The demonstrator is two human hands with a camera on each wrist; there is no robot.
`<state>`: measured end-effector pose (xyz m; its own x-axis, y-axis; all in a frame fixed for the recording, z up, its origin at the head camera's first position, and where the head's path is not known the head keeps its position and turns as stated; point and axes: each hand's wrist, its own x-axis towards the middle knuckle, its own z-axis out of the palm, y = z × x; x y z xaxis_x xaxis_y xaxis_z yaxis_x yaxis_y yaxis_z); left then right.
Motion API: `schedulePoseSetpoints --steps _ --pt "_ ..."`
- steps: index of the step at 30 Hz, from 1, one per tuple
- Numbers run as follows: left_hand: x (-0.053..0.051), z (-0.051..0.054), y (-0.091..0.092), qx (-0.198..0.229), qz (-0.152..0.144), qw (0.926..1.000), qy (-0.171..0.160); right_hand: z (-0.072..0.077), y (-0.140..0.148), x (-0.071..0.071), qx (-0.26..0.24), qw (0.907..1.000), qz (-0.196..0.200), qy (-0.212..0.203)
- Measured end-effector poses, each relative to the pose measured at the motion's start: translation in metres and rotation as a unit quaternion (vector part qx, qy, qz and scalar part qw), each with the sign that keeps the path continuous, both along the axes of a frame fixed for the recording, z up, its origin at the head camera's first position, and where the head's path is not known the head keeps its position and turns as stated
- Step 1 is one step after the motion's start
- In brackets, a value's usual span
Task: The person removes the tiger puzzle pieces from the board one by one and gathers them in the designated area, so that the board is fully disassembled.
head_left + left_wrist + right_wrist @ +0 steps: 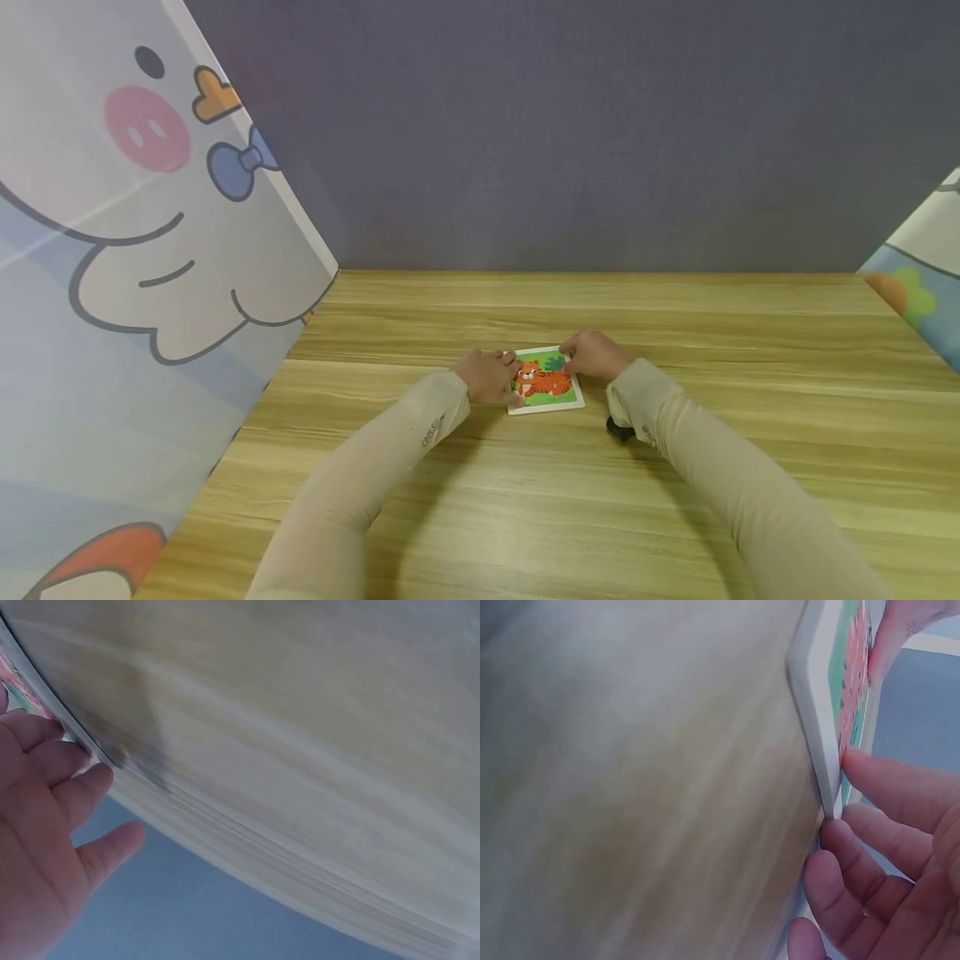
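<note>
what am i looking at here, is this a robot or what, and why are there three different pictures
There's no robot here: these are a person's two bare hands, with pale sleeves covering the arms. The large picture comes from a camera worn on the head, looking forward and down. The two smaller ones come from a camera on each wrist, so the table looks slanted in them.

On the wooden table is a white-edged picture board showing an orange tiger. The left hand rests its fingers over the board's left edge. The right hand holds the far right corner, thumb on the picture and fingers at the edge. Whether that corner is slightly raised is hard to tell.
</note>
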<state>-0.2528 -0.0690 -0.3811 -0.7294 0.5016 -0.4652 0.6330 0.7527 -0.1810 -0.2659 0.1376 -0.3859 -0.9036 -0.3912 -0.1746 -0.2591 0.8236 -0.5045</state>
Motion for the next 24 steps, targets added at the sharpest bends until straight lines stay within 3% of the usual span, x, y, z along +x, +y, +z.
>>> schedulePoseSetpoints --steps 5,11,24 --pt "-0.0002 -0.0005 -0.0006 0.016 -0.002 0.9997 -0.018 -0.001 0.0004 0.0 0.001 1.0 -0.006 -0.006" --pt "-0.0001 0.0018 -0.0001 0.024 -0.025 0.9988 -0.034 -0.0012 0.0001 0.0002 0.0 0.9998 -0.019 -0.011" --pt "0.0009 0.0031 0.0013 0.011 -0.034 0.9987 -0.036 -0.0006 -0.0052 -0.0008 0.012 0.9998 -0.008 -0.011"
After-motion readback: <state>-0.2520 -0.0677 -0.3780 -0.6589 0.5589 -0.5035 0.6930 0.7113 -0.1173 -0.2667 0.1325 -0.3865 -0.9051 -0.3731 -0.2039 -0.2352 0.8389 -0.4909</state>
